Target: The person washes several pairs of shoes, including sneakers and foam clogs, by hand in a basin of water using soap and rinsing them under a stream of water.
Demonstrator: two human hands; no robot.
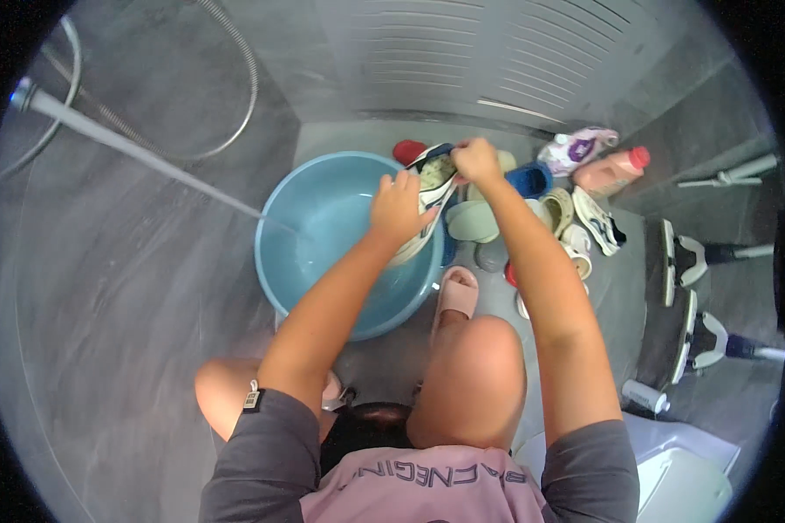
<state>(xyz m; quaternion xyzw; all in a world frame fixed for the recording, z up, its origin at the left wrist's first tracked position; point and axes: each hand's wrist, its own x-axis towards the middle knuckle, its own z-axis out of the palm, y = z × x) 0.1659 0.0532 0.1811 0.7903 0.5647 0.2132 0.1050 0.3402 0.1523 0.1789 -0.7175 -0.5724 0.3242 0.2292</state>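
I hold a white sneaker with dark trim [433, 179] over the right rim of a light blue basin [323, 209]. My left hand [399, 209] grips the shoe's side. My right hand [477, 159] holds its upper end near the opening. A thin stream of water runs from a tap [26, 94] at the upper left into the basin, which holds a little water. My knees are bent below the basin, and one foot wears a pink slipper [455, 292].
Several shoes and slippers [576, 222] lie in a pile right of the basin. A pink bottle [610, 172] and a white-purple pouch [577, 146] lie behind them. A shower hose [235, 96] hangs on the grey wall. White fixtures [698, 261] stand on the right.
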